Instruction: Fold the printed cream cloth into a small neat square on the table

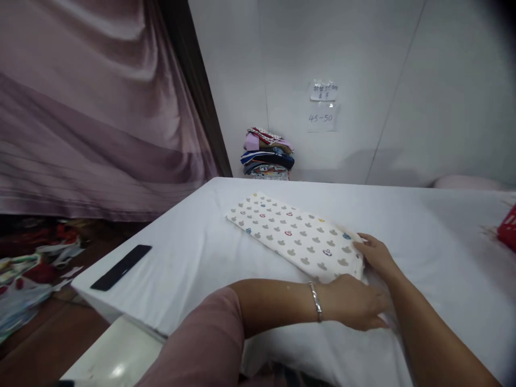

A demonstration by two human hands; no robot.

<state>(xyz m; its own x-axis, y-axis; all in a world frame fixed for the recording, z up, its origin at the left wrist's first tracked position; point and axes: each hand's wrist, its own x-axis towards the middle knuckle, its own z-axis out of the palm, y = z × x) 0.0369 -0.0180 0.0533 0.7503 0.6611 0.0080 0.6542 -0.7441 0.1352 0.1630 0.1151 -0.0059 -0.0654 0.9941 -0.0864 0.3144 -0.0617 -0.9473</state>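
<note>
Both hands rest flat — on the folded cloth.

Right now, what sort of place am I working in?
Probably a cloth-folding workstation: a table draped in white, a folded patterned cloth under both hands, a stack of folded fabrics by the wall.

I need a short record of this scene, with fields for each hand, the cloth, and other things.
left hand: flat on the near end of the cloth, bracelet on the wrist
right hand: on the cloth's near right edge
cloth: folded, patterned, lying flat on the table
black bar: at the table's left edge
clothes pile: behind the table, by the wall
</note>
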